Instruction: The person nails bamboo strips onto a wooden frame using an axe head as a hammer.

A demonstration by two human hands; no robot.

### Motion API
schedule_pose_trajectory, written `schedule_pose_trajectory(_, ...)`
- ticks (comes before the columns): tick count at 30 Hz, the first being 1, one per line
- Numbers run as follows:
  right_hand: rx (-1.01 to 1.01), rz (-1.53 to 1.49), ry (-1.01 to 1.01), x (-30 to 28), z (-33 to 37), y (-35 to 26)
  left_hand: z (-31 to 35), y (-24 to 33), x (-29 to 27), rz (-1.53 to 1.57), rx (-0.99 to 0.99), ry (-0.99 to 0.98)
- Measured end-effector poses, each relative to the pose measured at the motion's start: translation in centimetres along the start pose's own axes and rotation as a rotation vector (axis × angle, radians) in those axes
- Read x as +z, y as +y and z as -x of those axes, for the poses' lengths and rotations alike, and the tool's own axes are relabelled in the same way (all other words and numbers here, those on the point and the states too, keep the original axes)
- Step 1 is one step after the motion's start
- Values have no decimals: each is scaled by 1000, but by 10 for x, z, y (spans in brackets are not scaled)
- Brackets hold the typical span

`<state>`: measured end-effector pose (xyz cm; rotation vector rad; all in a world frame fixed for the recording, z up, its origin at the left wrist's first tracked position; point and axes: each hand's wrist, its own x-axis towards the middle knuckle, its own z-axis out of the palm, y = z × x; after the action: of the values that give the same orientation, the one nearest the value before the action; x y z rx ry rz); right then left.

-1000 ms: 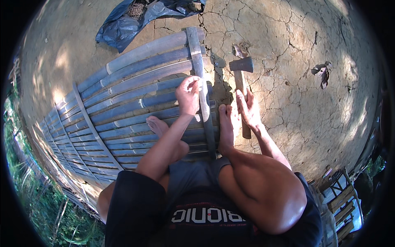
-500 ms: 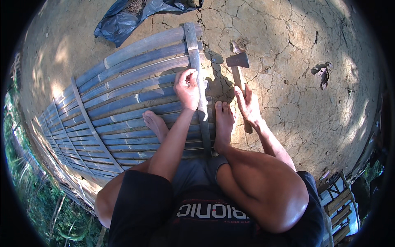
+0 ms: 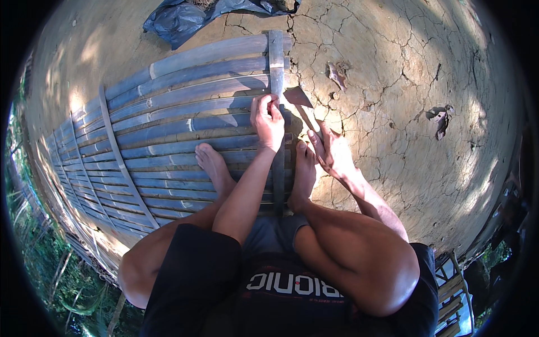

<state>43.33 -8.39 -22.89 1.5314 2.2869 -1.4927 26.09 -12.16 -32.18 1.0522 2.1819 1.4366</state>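
Note:
A panel of grey split-bamboo slats (image 3: pixel 219 124) lies on the ground, with a flat bamboo crosspiece (image 3: pixel 276 56) running across the slat ends. My left hand (image 3: pixel 268 121) is at this crosspiece, thumb and fingers pinched together; anything between the fingertips is too small to make out. In my right hand (image 3: pixel 337 149) is a small hatchet (image 3: pixel 298 97), gripped by its wooden handle. Its dark wedge-shaped head is tilted just right of the crosspiece, close to my left fingertips. My left foot (image 3: pixel 214 164) rests on the slats, and my right foot (image 3: pixel 305 168) stands beside the crosspiece.
Cracked dry earth (image 3: pixel 393 73) surrounds the panel. Beyond its far edge is a black plastic bag (image 3: pixel 185 22). Dry leaves (image 3: pixel 442 121) lie to the right. More thin crosspieces (image 3: pixel 118 151) cross the slats at left, with green plants (image 3: pixel 45 281) past the lower left.
The hatchet has swung left toward the crosspiece and tilted, my right hand moving with it. My left hand stays pinched at the crosspiece. The whole view has shifted slightly.

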Motion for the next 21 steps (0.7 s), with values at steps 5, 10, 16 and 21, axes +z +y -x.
schedule_pose_trajectory(5,-79,32,-2,6,-7,-9,-1,2,-6,-21,-18,32)
schedule_pose_trajectory(10,-82,54,51,15,-9,-8,-1,-1,-2,-18,35,41)
schedule_pose_trajectory(16,-94,24,-23,11,-9,-10,2,-4,-4,10,-73,-1)
schedule_pose_trajectory(21,-28,90,-41,25,-17,-6,-1,-6,-8,-114,-40,17)
